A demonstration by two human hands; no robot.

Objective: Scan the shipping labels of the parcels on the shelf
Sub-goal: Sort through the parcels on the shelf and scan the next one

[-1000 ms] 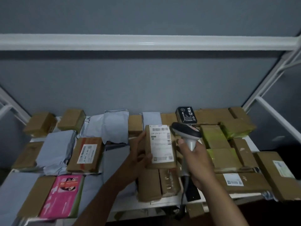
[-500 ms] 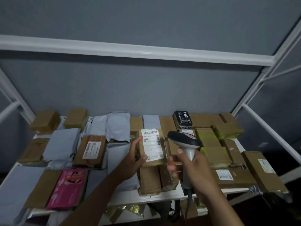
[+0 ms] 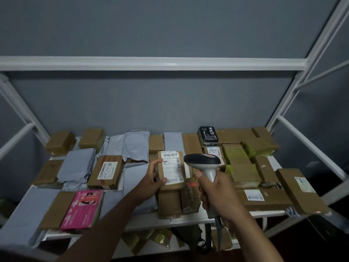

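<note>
At the middle of a white metal shelf point(image 3: 188, 219) crowded with parcels, the left hand point(image 3: 151, 183) grips a brown cardboard parcel point(image 3: 171, 171), white shipping label point(image 3: 171, 167) facing up. Just right, the right hand point(image 3: 217, 195) is wrapped around a grey handheld barcode scanner point(image 3: 204, 164).

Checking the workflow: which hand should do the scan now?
Right. The right hand grips the scanner, its head beside the label; the left hand is busy holding that parcel.

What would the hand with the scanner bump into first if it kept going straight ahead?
Probably the small labelled box just behind the scanner that the right hand holds, though depth is hard to judge.
</note>
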